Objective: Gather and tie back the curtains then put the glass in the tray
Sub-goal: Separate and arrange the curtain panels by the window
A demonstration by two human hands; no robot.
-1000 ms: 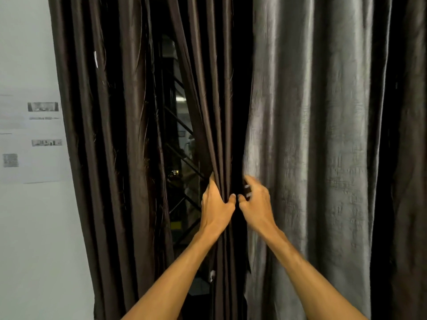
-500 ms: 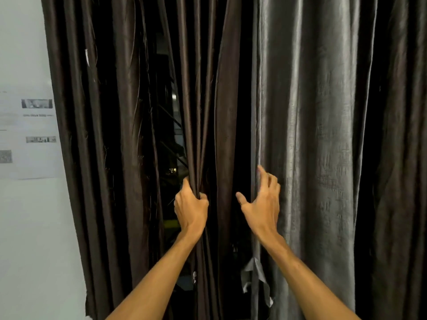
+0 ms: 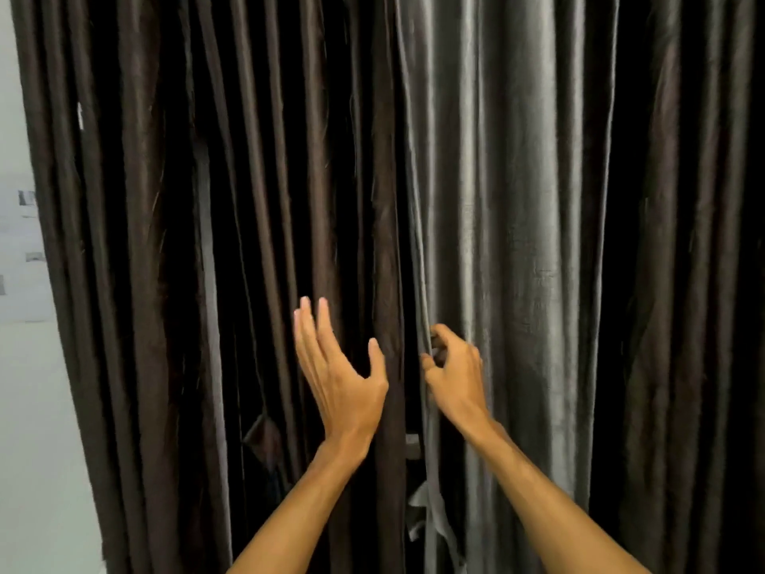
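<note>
Two long curtains hang side by side and fill the view. The left curtain [image 3: 256, 242] is dark brown with deep folds. The right curtain [image 3: 509, 242] is shiny grey. My left hand [image 3: 335, 374] is held up in front of the brown folds with fingers straight and spread, holding nothing. My right hand [image 3: 455, 370] pinches the inner edge of the grey curtain with curled fingers. The two curtains meet between my hands, with no gap showing. No glass or tray is in sight.
A white wall [image 3: 29, 408] with printed papers [image 3: 20, 258] lies to the left of the curtains. A loose grey fabric strip [image 3: 430, 515] dangles from the grey curtain's edge below my right wrist.
My left hand let go of the brown folds and opened. The brown curtain fell back and covered the dark gap. My right hand closed on the grey curtain's edge.
</note>
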